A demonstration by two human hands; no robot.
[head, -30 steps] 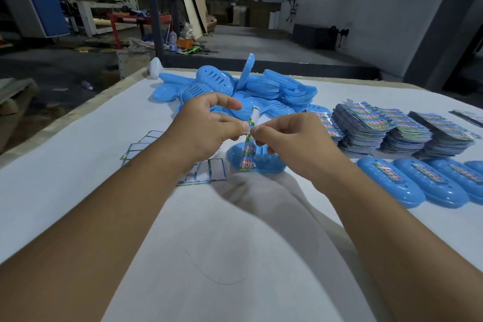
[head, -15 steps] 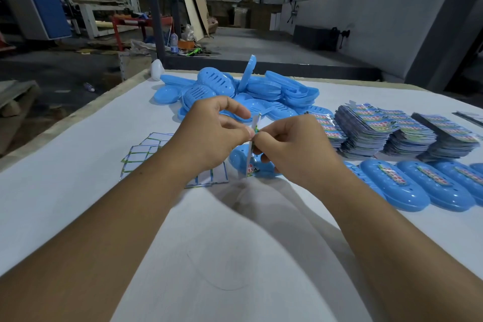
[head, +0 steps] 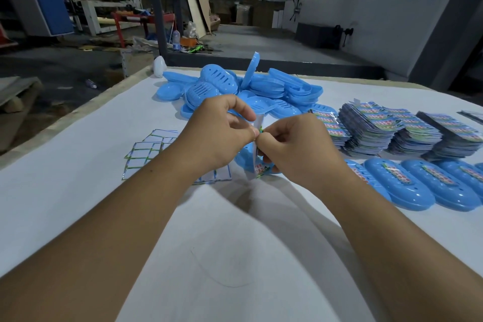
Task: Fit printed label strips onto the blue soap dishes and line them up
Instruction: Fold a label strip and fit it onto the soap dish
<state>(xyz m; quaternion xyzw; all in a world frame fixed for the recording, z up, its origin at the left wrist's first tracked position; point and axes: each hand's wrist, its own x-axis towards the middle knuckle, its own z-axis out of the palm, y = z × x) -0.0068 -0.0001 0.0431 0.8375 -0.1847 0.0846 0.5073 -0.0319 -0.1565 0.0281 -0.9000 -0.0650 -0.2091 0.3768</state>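
At the frame's centre, the left hand [head: 219, 133] and right hand [head: 292, 149] pinch the label strip [head: 257, 154]; it looks thin, light and floppy, best held at its ends.

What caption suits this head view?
Both hands, left hand and right hand, pinch a label strip above a blue soap dish.

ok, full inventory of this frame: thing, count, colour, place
label strip: one, white with colour print, pinched between both hands
soap dish: one, blue, on table beneath the hands
unlabelled dishes: a pile, blue, far centre
labelled dishes: at least four, blue, row at right
label stacks: several, multicolour print, right behind the row
backing sheets: a few, white with green edges, left of the hands
table: one, white
left hand: pinching strip
right hand: pinching strip
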